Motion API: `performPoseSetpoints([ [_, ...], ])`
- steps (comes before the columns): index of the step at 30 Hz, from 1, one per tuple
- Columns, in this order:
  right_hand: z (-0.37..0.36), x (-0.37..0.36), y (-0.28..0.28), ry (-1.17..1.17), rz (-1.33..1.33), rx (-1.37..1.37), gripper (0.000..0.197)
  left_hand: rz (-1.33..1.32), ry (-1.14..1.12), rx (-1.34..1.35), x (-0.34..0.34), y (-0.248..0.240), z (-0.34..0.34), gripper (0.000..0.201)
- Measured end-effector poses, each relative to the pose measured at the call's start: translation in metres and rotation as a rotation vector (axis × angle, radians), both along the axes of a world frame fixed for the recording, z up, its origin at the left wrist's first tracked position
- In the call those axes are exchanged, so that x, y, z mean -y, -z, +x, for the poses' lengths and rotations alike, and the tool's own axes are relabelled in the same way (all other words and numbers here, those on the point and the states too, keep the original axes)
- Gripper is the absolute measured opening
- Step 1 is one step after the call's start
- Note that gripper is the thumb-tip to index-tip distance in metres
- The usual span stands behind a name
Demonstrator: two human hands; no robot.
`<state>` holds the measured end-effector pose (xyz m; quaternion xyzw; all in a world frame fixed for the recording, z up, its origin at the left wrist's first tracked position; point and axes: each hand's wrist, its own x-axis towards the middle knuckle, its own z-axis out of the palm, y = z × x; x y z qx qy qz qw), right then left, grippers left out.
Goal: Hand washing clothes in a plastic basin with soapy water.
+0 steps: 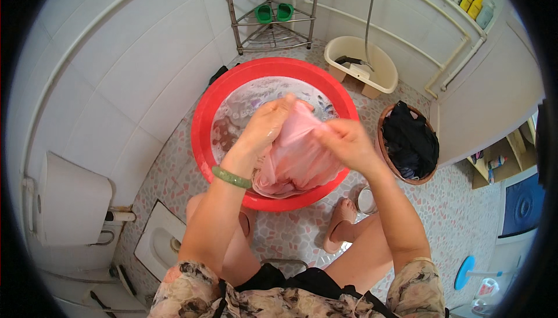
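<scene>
A wet pink cloth garment (299, 154) is stretched between my two hands over a large red tub (202, 138). My left hand (272, 121), below a green bangle (231, 177) on the wrist, is closed on the garment's upper left edge. On the other side my right hand (347, 143) pinches its upper right part; that hand is a little blurred. The lower folds of the garment hang down into the near side of the tub. Sudsy water (241, 100) fills the tub, with bits of patterned cloth showing in it. What sort of garment it is, I cannot tell.
To the right stands a brown basket (381, 143) heaped with dark clothes (410, 138). Behind it is a cream basin (383, 65) with a shower head in it. A metal corner rack (273, 45) holds green slippers (264, 14). A squat toilet (160, 239) lies at the lower left.
</scene>
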<state>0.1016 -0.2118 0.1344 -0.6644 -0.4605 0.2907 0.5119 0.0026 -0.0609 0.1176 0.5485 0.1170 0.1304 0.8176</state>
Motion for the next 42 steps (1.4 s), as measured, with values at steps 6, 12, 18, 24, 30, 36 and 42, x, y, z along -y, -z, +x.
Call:
performPoseSetpoints([
  [6,0.056,0.013,-0.008,0.440,0.451,-0.440,0.016,0.869,0.458,-0.263,0.001,0.035,-0.001,0.042],
  [12,0.125,0.039,0.019,0.678,0.639,-0.565,0.022,0.970,0.296,-0.459,-0.038,0.058,-0.004,0.032],
  [18,0.121,0.024,0.035,0.650,0.450,-0.650,0.024,0.109,-0.160,-0.019,-0.055,-0.004,-0.023,0.030],
  [24,0.110,0.009,0.033,0.581,0.321,-0.624,0.022,-0.094,-0.262,0.039,-0.066,0.003,-0.019,0.031],
  [30,0.100,0.013,0.026,0.396,0.154,-0.423,0.026,-0.104,-0.233,0.061,-0.058,0.004,-0.019,0.030],
  [36,0.080,0.019,0.015,-0.140,-0.397,0.163,0.025,-0.194,-0.273,0.123,-0.059,0.002,-0.021,0.021],
  [42,0.062,-0.006,0.022,0.349,0.185,-0.539,0.017,-0.461,-0.198,0.045,-0.035,0.031,0.000,0.025],
])
